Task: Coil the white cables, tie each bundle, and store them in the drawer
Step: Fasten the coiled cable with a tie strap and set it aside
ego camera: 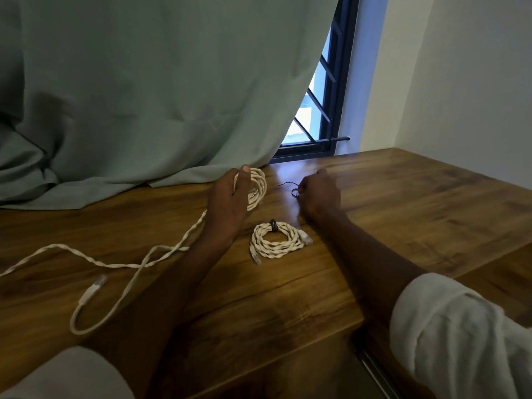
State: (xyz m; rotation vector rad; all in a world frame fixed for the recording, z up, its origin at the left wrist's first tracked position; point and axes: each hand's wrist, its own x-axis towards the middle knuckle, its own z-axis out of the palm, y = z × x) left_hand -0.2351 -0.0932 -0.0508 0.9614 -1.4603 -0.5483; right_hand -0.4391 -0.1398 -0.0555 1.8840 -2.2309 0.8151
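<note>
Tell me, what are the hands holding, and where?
The left hand grips the half-coiled white cable by its loops, thumb through the coil. The right hand pinches a thin black tie at one end.

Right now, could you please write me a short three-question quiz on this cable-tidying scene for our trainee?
1. True or false: the coiled bundle lying between the forearms already has a dark tie around it.
2. Which hand holds the half-wound cable coil: A the left hand, B the right hand?
3. What is the right hand pinching on the wooden table?

Key: 1 true. 2 A. 3 a thin black tie.
</note>
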